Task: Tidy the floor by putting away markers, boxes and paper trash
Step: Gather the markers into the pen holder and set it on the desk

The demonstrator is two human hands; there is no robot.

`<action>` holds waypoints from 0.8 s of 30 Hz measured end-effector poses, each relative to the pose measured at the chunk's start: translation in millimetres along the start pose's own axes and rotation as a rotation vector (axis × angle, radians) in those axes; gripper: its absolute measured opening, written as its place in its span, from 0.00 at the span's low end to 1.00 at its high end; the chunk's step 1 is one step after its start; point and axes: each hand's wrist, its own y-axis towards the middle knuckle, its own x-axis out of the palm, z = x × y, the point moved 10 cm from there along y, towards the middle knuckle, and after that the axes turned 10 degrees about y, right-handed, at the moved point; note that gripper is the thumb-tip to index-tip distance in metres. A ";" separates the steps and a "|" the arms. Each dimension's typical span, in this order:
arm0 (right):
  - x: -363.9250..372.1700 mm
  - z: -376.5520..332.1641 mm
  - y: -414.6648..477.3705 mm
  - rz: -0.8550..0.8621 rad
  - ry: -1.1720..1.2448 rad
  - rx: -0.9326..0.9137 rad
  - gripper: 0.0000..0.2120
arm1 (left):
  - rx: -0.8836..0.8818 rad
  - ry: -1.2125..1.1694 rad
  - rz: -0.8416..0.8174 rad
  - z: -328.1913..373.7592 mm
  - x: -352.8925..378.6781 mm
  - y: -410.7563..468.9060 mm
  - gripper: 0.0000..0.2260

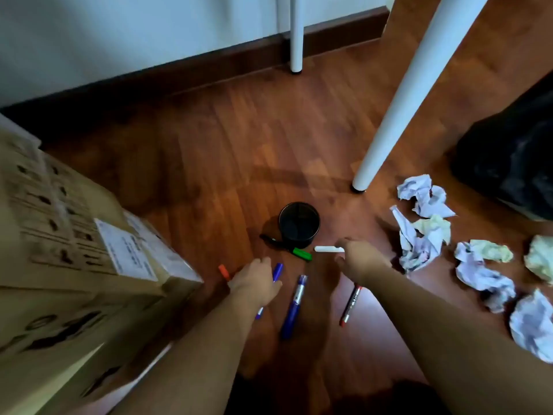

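My right hand [359, 262] pinches one end of a white marker [328, 249] just right of a black pen cup [299, 224] standing on the wood floor. My left hand [257, 283] is curled over a purple marker [278, 270], which passes between thumb and fingers; its tail shows below the wrist. An orange marker [223, 271] lies just left of that hand. A blue marker [294, 307] lies between my arms. A red marker [350, 305] is partly under my right wrist. A green-capped black marker [300, 253] lies against the cup's front.
Stacked cardboard boxes [74, 265] fill the left side. Several crumpled paper balls [425, 235] are scattered on the right, near a black trash bag [514, 163]. White table legs [398, 115] stand behind the cup; the wall's skirting board runs along the back.
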 end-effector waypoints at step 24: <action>-91.1 -96.9 10.7 0.575 0.660 -0.411 0.07 | 0.250 -0.604 0.819 9.6 -130.8 28.8 0.05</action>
